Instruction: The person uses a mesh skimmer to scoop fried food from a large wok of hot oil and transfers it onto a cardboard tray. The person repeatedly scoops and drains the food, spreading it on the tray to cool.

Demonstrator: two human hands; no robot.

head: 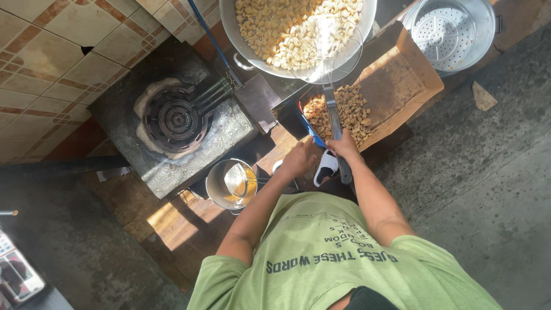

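Green shirt (338, 258), concrete floor (488, 189), tiled wall (51, 63)

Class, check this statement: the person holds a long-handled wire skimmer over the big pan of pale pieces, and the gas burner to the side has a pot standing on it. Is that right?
Not quite. The head view shows the gas burner bare, with nothing on it; the small metal pot sits below it, off the burner. The rest holds: the right hand grips the wire skimmer over the big pan of pale pieces.
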